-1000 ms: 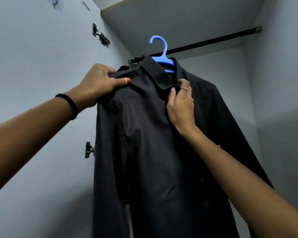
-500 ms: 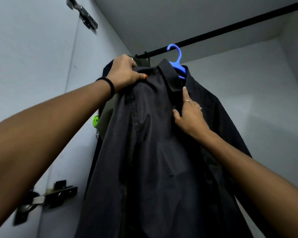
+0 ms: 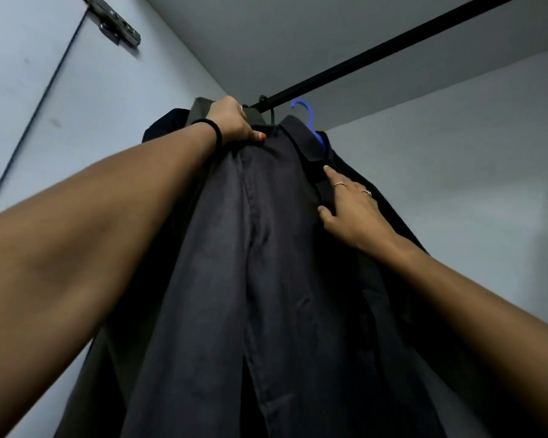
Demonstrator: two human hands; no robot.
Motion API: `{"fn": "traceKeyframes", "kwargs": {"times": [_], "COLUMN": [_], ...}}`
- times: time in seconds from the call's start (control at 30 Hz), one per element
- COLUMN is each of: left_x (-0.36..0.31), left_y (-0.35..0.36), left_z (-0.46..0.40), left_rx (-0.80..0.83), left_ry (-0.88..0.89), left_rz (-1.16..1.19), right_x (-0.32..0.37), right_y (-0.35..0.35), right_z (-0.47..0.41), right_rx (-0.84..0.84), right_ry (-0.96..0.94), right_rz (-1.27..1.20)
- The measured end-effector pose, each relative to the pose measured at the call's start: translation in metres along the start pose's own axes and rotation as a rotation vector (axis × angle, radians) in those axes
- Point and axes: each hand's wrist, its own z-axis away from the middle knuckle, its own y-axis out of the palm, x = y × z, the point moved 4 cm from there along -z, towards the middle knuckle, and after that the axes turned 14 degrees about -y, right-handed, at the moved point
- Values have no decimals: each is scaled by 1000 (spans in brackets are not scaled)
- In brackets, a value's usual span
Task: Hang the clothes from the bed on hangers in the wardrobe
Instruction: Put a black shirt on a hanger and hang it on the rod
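While the dark charcoal button-up shirt [image 3: 266, 248] hangs on its bright blue plastic hanger [image 3: 310, 121] in the upper middle of the frame, the hook sits just at the black metal wardrobe rail [image 3: 393, 45], though whether it has fully caught the rail cannot be told. The left hand [image 3: 231, 121] grips the shirt's near shoulder, fingers curled over the cloth. The right hand [image 3: 351, 207] lies flat and spread on the front below the collar, fingers straight. I judge this the seating-and-straightening step; next the hook needs checking, then both hands can let go. Against half a second ago, the view has tilted upward, an olive-grey garment [image 3: 200, 105] now shows behind the left hand, and the right hand's grip has barely changed.
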Motion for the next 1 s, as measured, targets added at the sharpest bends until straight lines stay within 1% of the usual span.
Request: {"fn": "traceKeyframes", "kwargs": {"times": [0.3,0.37,0.53,0.63,0.87,0.93,1.0], "left_x": [-27,-30,-38,-38,-26,-21,-19], "left_y": [22,18,-8,-21,-34,-39,-42], "left_z": [-40,-47,-55,-54,-42,-38,-37], "left_rx": [-141,-179,-271,-292,-276,-297,-354], "left_ry": [23,21,74,91,83,92,104], "left_rz": [-54,-58,-153,-190,-270,-278,-283], "right_x": [-31,-37,-46,-45,-37,-30,-27], "right_y": [20,21,24,29,23,15,7], "right_z": [-1,0,4,12,42,46,47], "right_rx": [29,30,10,15,96,121,128], "right_ry": [-98,-115,-117,-116,-100,-97,-95], "right_rz": [18,30,30,18,40,55,67]}}
